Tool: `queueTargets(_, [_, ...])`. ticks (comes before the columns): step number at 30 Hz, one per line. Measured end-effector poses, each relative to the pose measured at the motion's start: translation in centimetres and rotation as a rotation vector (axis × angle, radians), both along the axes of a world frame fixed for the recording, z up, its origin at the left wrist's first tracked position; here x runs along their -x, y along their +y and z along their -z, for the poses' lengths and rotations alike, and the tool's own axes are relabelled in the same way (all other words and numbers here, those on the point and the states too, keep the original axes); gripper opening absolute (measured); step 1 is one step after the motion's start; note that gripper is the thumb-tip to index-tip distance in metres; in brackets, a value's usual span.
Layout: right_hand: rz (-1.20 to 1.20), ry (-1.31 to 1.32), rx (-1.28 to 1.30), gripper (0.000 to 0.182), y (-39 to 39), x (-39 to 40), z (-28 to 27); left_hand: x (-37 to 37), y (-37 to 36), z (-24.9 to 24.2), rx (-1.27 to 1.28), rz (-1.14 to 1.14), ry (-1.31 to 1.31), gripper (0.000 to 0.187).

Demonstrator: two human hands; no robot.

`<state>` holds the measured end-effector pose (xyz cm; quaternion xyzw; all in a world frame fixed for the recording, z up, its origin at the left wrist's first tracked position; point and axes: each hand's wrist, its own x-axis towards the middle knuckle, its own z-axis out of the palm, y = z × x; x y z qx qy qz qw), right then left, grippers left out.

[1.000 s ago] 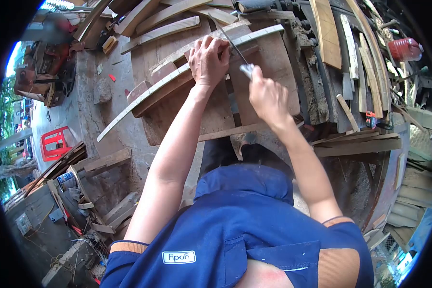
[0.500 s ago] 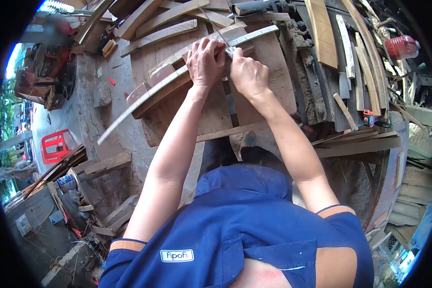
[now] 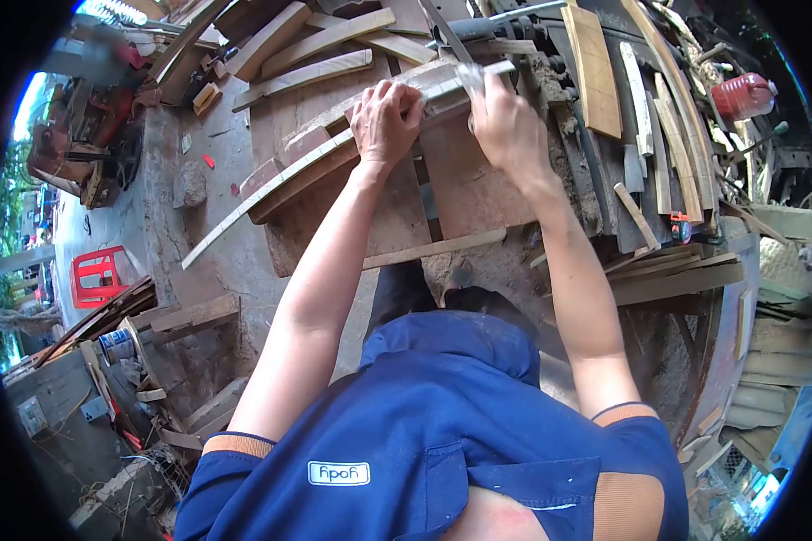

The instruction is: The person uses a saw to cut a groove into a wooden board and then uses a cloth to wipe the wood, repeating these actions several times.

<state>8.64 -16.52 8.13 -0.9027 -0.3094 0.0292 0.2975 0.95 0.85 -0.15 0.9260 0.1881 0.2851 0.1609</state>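
strip (image 3: 271,187) held down by curled left hand (image 3: 385,123) | tool (image 3: 443,32) gripped by its pale handle (image 3: 472,78) in right hand (image 3: 512,129) (kinda blurry there, tbh)

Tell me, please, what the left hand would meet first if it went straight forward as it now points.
The left hand would probably meet the loose plank ahead, if it clears the board behind the pale strip; depth is unclear.
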Motion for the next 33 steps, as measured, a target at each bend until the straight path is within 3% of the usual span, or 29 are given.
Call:
queueTargets(3, [0.019, 0.045, 0.082, 0.029, -2.7, 0.9, 3.8, 0.3, 0.3, 0.2, -0.039, 0.071, -0.025, 0.019])
queueTargets(7, [0.030, 0.079, 0.177, 0.028, -3.8, 2.6, 4.8, 0.4, 0.0, -0.3, 0.026, 0.067, 0.008, 0.025])
queueTargets(10, [-0.008, 0.065, 0.194, 0.019, -3.4, 3.6, 4.7, 0.3, -0.2, -0.5, 0.001, 0.072, 0.030, 0.019])
queueTargets(15, [-0.001, 0.084, 0.187, 0.018, -3.1, 3.8, 4.4, -0.4, -0.8, -0.6, -0.076, 0.043, 0.045, 0.019])
queueTargets(22, [0.000, 0.014, 0.238, 0.015, -2.7, 3.9, 4.3, -2.0, -0.8, 0.1, 0.056, 0.085, 0.006, 0.020])
queueTargets(33, [-0.036, -0.132, 0.336, 0.012, -2.5, 4.8, 4.4, -2.0, -1.5, -0.4, -0.063, 0.043, 0.018, 0.013])
